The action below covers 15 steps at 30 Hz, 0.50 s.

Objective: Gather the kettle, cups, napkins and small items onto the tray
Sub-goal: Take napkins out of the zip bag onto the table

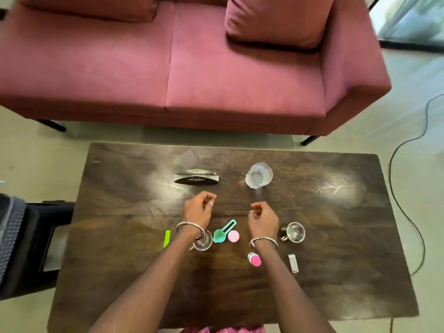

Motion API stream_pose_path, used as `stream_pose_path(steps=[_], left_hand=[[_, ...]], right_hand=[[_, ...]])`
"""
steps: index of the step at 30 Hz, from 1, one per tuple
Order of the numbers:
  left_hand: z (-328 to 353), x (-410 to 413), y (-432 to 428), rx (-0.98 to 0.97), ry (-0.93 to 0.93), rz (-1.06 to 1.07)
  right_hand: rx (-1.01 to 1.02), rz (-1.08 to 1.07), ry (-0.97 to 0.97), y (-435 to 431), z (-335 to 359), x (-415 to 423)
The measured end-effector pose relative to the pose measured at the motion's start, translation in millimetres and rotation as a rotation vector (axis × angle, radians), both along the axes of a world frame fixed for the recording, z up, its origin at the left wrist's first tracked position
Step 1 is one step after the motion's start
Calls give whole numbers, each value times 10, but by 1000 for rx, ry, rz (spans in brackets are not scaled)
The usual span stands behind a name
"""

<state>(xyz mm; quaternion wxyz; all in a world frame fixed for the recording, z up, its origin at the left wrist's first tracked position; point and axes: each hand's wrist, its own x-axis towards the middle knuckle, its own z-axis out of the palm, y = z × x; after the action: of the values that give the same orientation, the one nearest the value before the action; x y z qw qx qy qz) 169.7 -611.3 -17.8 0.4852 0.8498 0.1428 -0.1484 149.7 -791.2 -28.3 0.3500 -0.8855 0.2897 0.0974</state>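
Dark wood of our table (336, 236) runs broad to every edge around the cluster at its middle. Our left hand (198, 209) and right hand (263, 219) hover loosely curled, holding nothing, the clear cup (259, 175) beyond them, the steel cup (295, 233) just right of our right wrist

Dark wood table (341, 248). Far: foil packet (196, 179), clear cup (259, 176). Near, left to right: green strip (166, 239), glass cup (205, 243), teal scoop (222, 234), pink disc (233, 236), pink-capped bottle (254, 259), steel mug (295, 232), sachet (293, 263).
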Motion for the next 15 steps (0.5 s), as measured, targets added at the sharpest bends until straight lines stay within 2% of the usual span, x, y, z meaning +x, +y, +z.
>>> stream_pose_path(steps=[15], left_hand=[[598, -1863, 2469, 43, -115, 250]], right_hand=[[95, 222, -179, 2479, 663, -1419]])
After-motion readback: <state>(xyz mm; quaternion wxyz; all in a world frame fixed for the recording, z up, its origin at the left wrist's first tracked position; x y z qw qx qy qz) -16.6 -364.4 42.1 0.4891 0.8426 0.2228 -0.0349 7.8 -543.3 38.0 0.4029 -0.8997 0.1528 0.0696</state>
